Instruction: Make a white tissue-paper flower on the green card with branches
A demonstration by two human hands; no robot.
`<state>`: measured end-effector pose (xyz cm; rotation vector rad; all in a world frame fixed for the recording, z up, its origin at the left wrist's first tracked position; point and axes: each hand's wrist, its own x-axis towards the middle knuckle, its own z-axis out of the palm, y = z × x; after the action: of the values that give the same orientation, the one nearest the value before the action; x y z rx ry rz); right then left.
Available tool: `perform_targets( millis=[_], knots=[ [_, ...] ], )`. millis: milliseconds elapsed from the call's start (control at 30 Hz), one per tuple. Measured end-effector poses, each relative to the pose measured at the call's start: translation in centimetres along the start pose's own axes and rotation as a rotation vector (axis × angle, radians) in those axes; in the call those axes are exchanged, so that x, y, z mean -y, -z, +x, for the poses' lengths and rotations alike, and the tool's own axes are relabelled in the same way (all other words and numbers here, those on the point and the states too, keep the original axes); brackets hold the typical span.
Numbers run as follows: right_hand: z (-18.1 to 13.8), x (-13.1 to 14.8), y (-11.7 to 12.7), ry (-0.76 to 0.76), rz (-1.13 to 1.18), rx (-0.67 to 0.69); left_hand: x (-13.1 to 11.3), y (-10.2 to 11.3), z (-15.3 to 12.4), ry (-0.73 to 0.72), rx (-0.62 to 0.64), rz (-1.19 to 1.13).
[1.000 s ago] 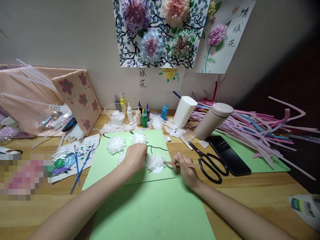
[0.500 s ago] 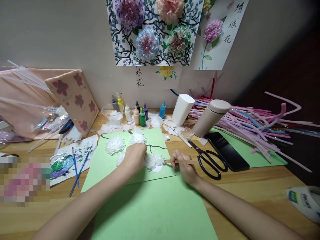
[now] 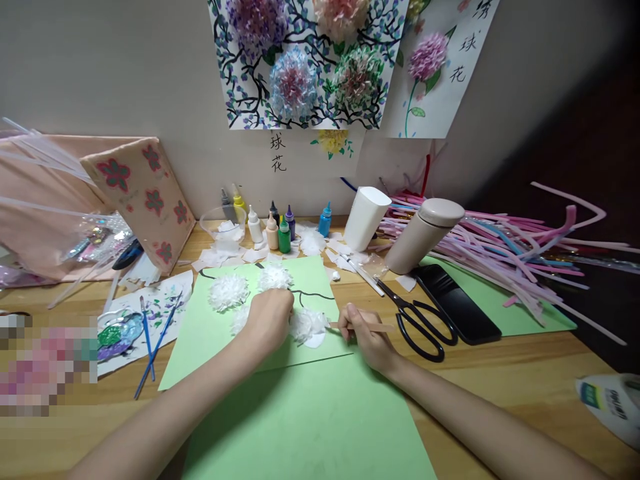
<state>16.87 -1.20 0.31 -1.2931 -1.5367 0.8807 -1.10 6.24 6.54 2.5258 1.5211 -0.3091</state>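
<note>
A green paper sheet (image 3: 210,333) with black drawn branches carries white tissue flower puffs (image 3: 229,291). My left hand (image 3: 269,318) rests closed on the sheet, pressing beside a white tissue puff (image 3: 307,325). My right hand (image 3: 364,335) pinches a thin wooden stick (image 3: 373,327) whose tip pokes into that puff from the right. A second green sheet (image 3: 310,427) lies in front, under both forearms.
Black scissors (image 3: 417,323) and a dark phone (image 3: 455,303) lie right of my hand. A beige flask (image 3: 425,233), white cup (image 3: 367,218) and small paint bottles (image 3: 280,230) stand behind. Pink pipe cleaners (image 3: 505,250) pile at right. Brushes and palette (image 3: 145,327) lie at left.
The view has shifted slightly. My right hand has slid a little left with the stick toward the puff. The left hand stays in place.
</note>
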Motion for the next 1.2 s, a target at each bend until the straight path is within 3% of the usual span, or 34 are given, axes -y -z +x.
perform_targets(
  millis=[167,567,833,1067,1200],
  knots=[
    [-0.26,-0.01,0.10,0.043,0.006,-0.022,0.03,-0.01,0.00,0.001,-0.004,-0.002],
    [0.29,0.06,-0.26,-0.090,0.002,0.038,-0.01,0.05,-0.03,-0.010,-0.005,0.034],
    [-0.38,0.12,0.03,0.003,-0.029,-0.012,-0.05,-0.08,-0.01,-0.012,-0.013,0.047],
    [0.06,0.26,-0.15,-0.077,-0.026,0.049,-0.07,-0.06,-0.01,-0.009,-0.002,0.037],
    [-0.12,0.18,-0.08,-0.046,-0.014,0.037,-0.12,0.00,0.04,-0.012,-0.003,0.048]
  ],
)
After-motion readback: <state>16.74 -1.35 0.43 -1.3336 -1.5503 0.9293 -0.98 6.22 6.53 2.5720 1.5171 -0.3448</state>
